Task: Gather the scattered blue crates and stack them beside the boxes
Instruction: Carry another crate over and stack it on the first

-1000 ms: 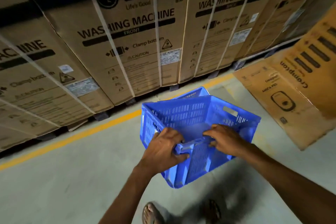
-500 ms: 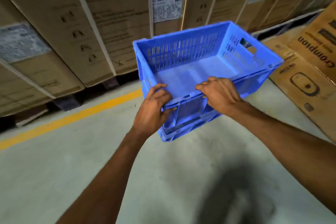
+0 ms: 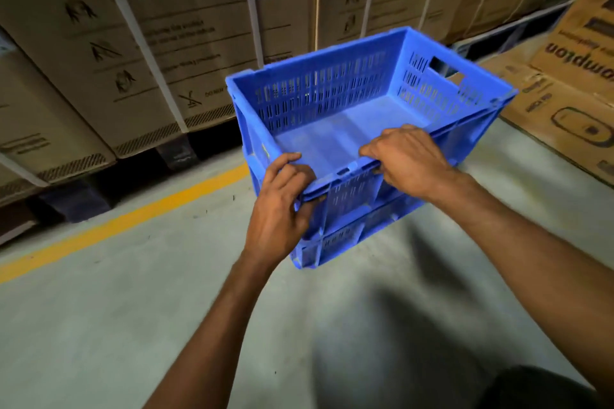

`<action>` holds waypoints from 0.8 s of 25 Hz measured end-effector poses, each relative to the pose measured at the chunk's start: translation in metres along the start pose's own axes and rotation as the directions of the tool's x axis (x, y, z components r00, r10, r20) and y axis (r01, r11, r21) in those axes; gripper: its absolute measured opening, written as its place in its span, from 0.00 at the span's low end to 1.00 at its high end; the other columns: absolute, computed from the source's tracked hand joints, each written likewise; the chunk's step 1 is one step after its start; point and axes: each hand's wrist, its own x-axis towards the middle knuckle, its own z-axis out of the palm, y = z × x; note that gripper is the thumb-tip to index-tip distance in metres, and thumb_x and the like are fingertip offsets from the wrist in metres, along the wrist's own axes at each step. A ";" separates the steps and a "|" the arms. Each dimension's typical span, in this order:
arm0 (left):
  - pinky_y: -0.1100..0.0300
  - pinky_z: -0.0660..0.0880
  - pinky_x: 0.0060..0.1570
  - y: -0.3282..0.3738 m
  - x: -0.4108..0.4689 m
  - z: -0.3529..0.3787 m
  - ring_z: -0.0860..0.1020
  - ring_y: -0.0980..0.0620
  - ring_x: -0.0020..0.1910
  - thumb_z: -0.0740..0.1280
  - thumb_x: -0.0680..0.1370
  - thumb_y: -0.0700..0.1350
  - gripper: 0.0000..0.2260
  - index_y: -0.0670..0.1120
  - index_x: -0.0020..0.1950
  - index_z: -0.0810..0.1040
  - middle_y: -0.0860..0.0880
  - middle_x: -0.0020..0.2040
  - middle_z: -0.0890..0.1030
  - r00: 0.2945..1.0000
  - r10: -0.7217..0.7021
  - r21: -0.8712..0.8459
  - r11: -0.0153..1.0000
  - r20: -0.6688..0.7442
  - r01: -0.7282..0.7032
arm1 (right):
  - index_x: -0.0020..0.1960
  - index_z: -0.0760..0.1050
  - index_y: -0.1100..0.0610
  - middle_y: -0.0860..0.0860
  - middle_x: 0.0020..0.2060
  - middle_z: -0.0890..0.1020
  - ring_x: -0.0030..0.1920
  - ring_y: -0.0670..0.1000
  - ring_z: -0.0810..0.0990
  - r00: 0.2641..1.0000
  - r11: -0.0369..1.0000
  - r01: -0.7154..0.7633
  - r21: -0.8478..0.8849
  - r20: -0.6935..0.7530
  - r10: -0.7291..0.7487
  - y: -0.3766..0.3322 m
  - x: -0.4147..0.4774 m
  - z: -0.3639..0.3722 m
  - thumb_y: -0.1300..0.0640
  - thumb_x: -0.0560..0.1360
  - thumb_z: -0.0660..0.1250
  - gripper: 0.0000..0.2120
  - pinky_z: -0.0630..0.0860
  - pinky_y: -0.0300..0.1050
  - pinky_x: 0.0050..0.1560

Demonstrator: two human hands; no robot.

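The person's left hand (image 3: 282, 206) and right hand (image 3: 408, 159) are clamping their fingers (image 3: 373, 153) over the blue crate's (image 3: 332, 109) near rim, likely carrying it level toward the washing-machine boxes (image 3: 186, 26).

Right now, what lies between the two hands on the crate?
Only a bare stretch of the blue crate near rim separates left hand and right hand, head view.

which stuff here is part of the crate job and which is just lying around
Part of the job:
- blue slotted plastic crate, empty, held at its near rim
- left hand and right hand, gripping that rim
- tall strapped cardboard boxes behind it

Just lying about:
- flattened brown cardboard carton on the right
- yellow painted floor line
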 end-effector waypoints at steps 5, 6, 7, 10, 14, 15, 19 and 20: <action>0.58 0.67 0.69 -0.003 0.001 -0.008 0.75 0.42 0.65 0.75 0.78 0.44 0.08 0.42 0.49 0.80 0.50 0.50 0.81 0.999 0.011 0.051 0.999 0.053 -0.013 | 0.51 0.80 0.49 0.54 0.43 0.83 0.53 0.60 0.80 0.992 0.984 -0.113 0.135 0.063 0.105 -0.006 0.001 -0.002 0.58 0.69 0.75 0.12 0.70 0.50 0.55; 0.56 0.67 0.70 -0.004 -0.002 -0.009 0.74 0.42 0.67 0.75 0.78 0.44 0.08 0.42 0.50 0.80 0.50 0.52 0.81 0.997 -0.001 0.043 0.999 0.074 -0.003 | 0.55 0.80 0.47 0.54 0.46 0.83 0.54 0.59 0.79 0.987 0.976 -0.133 0.175 0.107 0.116 -0.012 0.002 -0.003 0.57 0.69 0.76 0.15 0.69 0.50 0.57; 0.54 0.67 0.71 -0.004 -0.004 -0.010 0.72 0.42 0.70 0.74 0.78 0.43 0.08 0.41 0.52 0.80 0.49 0.56 0.80 0.995 -0.008 0.035 0.999 0.095 0.005 | 0.58 0.79 0.46 0.51 0.48 0.83 0.56 0.58 0.78 0.984 0.970 -0.137 0.200 0.143 0.110 -0.017 0.003 -0.003 0.54 0.69 0.77 0.19 0.68 0.51 0.58; 0.57 0.67 0.72 -0.002 -0.012 -0.018 0.61 0.48 0.79 0.74 0.76 0.40 0.20 0.44 0.67 0.75 0.47 0.75 0.68 0.986 -0.076 -0.046 0.995 0.148 0.083 | 0.59 0.76 0.41 0.42 0.51 0.82 0.56 0.51 0.76 0.989 0.959 -0.097 0.266 0.131 0.064 -0.042 0.004 -0.004 0.41 0.63 0.77 0.26 0.66 0.52 0.59; 0.52 0.67 0.74 0.004 -0.033 -0.020 0.51 0.49 0.82 0.69 0.72 0.30 0.38 0.41 0.80 0.58 0.46 0.82 0.48 0.976 -0.197 -0.323 0.921 0.093 0.217 | 0.60 0.74 0.39 0.38 0.52 0.82 0.56 0.46 0.76 0.997 0.907 -0.036 0.419 0.075 0.006 -0.086 0.005 -0.015 0.39 0.62 0.67 0.26 0.65 0.49 0.60; 0.54 0.68 0.73 -0.002 -0.040 -0.016 0.53 0.49 0.82 0.66 0.73 0.31 0.37 0.42 0.80 0.58 0.48 0.82 0.50 0.961 -0.272 -0.376 0.887 0.046 0.269 | 0.59 0.75 0.41 0.39 0.51 0.82 0.55 0.47 0.77 0.997 0.897 -0.044 0.440 0.082 0.008 -0.093 0.007 -0.018 0.37 0.63 0.66 0.25 0.65 0.48 0.59; 0.50 0.76 0.64 -0.043 -0.052 0.013 0.76 0.52 0.57 0.59 0.79 0.37 0.20 0.45 0.71 0.70 0.47 0.66 0.73 0.401 -0.916 -0.541 0.331 0.013 0.773 | 0.44 0.71 0.50 0.45 0.31 0.74 0.38 0.53 0.74 0.998 0.931 -0.060 0.360 0.038 0.050 -0.107 0.009 -0.017 0.28 0.73 0.60 0.25 0.63 0.48 0.48; 0.47 0.76 0.61 -0.049 -0.054 0.020 0.76 0.51 0.48 0.60 0.81 0.40 0.15 0.44 0.68 0.74 0.47 0.59 0.76 0.224 -0.965 -0.543 0.116 0.137 0.832 | 0.41 0.70 0.52 0.48 0.28 0.72 0.36 0.57 0.74 0.997 0.941 -0.070 0.330 0.006 0.072 -0.109 0.008 -0.015 0.29 0.75 0.59 0.26 0.63 0.48 0.46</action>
